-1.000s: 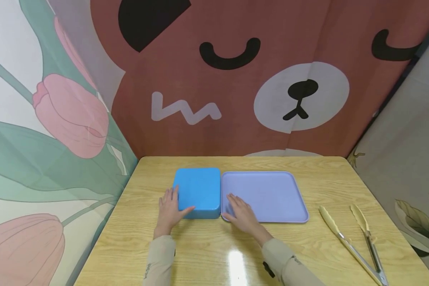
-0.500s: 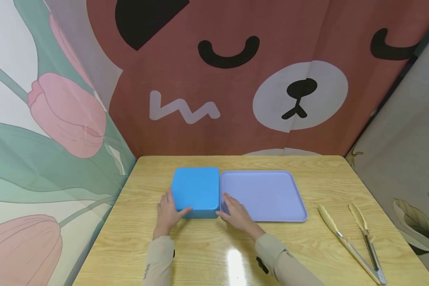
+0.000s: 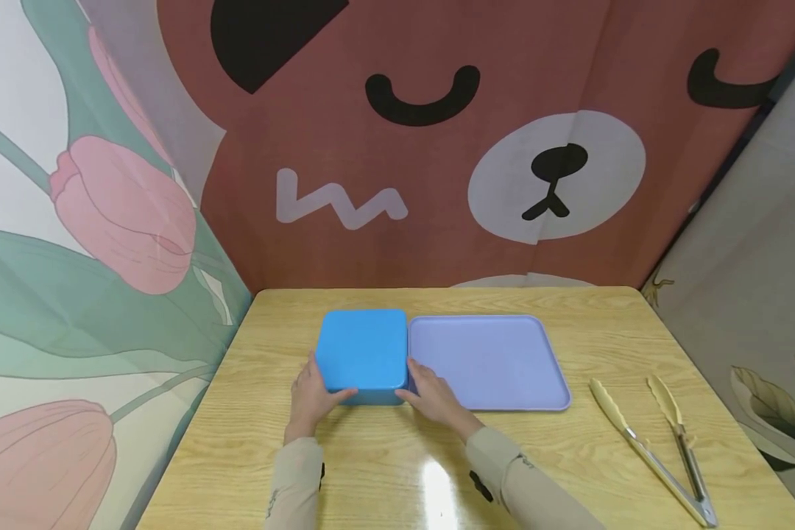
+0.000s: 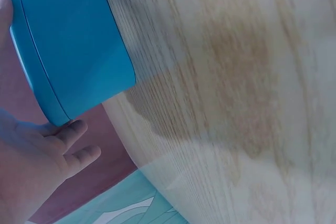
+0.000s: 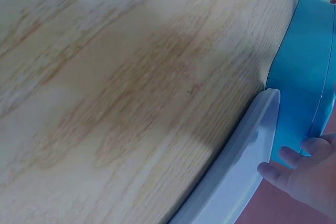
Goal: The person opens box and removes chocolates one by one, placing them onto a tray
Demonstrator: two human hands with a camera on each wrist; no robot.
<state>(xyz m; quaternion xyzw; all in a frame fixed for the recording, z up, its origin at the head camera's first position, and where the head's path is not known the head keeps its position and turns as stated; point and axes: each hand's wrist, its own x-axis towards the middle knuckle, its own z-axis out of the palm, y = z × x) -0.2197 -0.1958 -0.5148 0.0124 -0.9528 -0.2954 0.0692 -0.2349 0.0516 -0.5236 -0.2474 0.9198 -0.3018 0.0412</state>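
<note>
A blue box [image 3: 363,350] with a seam below its lid stands on the wooden table. My left hand [image 3: 310,394] holds its near left corner, thumb on the front face and fingers along the left side. In the left wrist view the fingers [image 4: 73,129] of that hand lie at the lid's corner, two of them showing past it. At the near right corner is my right hand [image 3: 433,394], its thumb on the front and its fingers along the right side. In the right wrist view the fingertips [image 5: 310,145] lie across the seam, over the tray's rim.
A flat lilac tray [image 3: 486,364] lies close against the box's right side. Farther right, tongs [image 3: 659,456] with cream tips lie spread on the table [image 3: 371,471]. A bear-print cloth [image 3: 430,169] hangs behind the far edge, with a tulip-print cloth on the left.
My right hand has moved left from over the tray to the box's right corner. My left hand's fingers have slid down from the lid's top to its left side. The box stays put.
</note>
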